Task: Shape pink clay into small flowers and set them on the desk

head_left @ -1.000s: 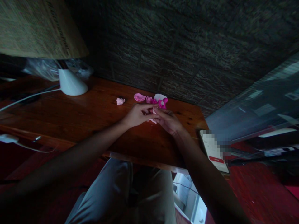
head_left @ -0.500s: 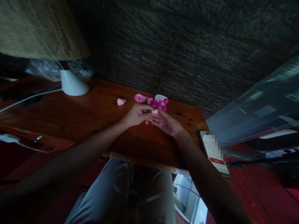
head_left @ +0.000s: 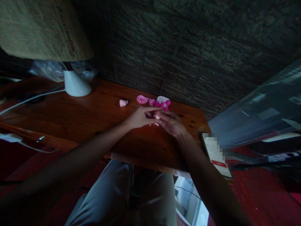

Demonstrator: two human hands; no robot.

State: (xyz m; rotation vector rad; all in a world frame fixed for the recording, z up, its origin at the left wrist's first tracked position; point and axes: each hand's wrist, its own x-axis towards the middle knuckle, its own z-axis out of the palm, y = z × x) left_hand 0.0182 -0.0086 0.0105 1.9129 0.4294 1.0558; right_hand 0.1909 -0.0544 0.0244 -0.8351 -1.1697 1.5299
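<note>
A dark brick-patterned wall rises at 12 o'clock, taking the middle of the view as the clock's centre. Against it stands a brown wooden table. A lamp with a printed shade is at 10 o'clock; the person's trousers show at 6. A phone, partly blurred out, lies at 4 o'clock by the table's end.

The right hand, just towards 4 o'clock, has its thumb and fingers pinched on a pale pink piece near the centre, between both hands. The left hand, towards 8, curves in with its thumb tip beside that piece; whether it grips too, I cannot tell.

Beyond them lie a magenta piece at 2, a white scrap behind it, a pink dish at 11 and a pink lump between 9 and 10.
</note>
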